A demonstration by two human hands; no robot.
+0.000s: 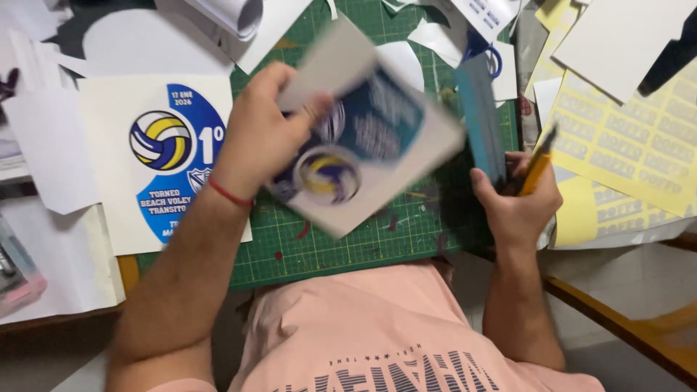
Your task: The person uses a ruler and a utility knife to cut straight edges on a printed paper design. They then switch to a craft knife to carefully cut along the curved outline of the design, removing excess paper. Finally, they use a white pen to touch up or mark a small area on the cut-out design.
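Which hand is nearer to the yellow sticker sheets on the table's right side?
The right hand. It holds a yellow cutter and a blue strip right beside the yellow sticker sheets. The left hand is far across the green cutting mat, holding a printed sheet.

The left hand (265, 134) is raised above the work surface, fingers curled and pinched shut, forearm angled up from lower left. The right hand (517, 199) sits lower, fist closed, thumb up.
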